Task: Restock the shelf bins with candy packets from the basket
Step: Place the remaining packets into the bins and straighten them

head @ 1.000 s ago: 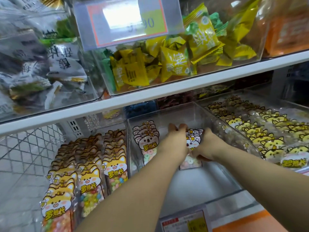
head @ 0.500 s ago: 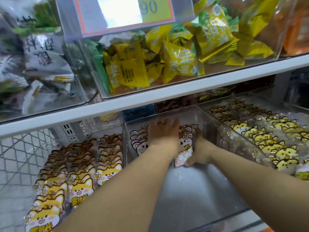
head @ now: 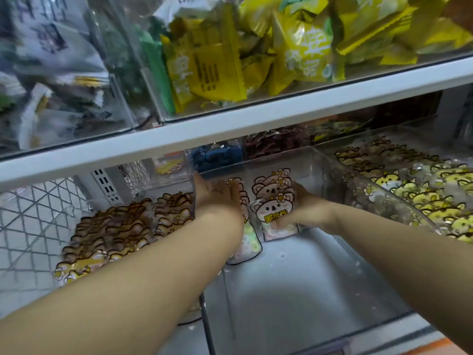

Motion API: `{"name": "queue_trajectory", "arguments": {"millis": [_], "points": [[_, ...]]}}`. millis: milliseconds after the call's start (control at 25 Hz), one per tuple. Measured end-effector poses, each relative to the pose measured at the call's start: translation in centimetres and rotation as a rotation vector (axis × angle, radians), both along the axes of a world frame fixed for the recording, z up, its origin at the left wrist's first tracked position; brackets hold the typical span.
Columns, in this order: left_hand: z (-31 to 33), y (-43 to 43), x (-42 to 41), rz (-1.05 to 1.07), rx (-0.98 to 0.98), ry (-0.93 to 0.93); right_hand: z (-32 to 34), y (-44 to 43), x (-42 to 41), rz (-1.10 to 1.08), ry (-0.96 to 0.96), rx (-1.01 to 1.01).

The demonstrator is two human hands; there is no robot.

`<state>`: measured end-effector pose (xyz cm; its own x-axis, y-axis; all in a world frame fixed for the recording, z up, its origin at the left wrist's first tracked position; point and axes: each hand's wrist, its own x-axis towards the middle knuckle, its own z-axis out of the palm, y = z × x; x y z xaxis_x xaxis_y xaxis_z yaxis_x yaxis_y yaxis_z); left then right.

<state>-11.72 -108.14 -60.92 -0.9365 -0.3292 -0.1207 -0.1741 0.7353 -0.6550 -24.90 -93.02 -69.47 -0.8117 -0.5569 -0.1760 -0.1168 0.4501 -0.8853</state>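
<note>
The koala candy packets (head: 273, 201) were stood in two short rows at the back of the clear bin (head: 294, 290). The right row was gripped at its side by the curled fingers of the right hand (head: 307, 211), and the left row was pressed by the flat, straight-fingered left hand (head: 217, 198). With the bin floor bare in front, the slick packets could be tipped forward or fanned out if support were withdrawn carelessly; the left row's low front packet was judged likeliest to slide.
</note>
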Motion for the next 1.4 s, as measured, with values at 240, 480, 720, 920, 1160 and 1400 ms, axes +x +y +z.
{"name": "queue_trajectory", "arguments": {"millis": [240, 480, 720, 920, 1160, 1400], "points": [[0.1, 0.1, 0.1, 0.029, 0.012, -0.031, 0.9, 0.1, 1.8, 0.070, -0.115, 0.008], [0.1, -0.9, -0.5, 0.024, -0.032, -0.024, -0.4, -0.6, 1.4, -0.116, -0.056, -0.134], [0.2, -0.2, -0.3, -0.004, -0.021, -0.025, -0.3, -1.1, 3.2, -0.179, 0.069, -0.190], [0.1, -0.2, -0.3, -0.004, -0.010, -0.004, 1.2, -0.6, 3.9, -0.024, 0.030, -0.116], [-0.3, -0.3, -0.3, -0.002, -0.074, -0.019, 1.4, 0.0, 3.7, 0.045, 0.063, -0.114], [-0.4, -0.1, -0.6, -0.001, -0.098, -0.020, 2.0, -0.5, 3.7, 0.108, 0.118, -0.067]]}}
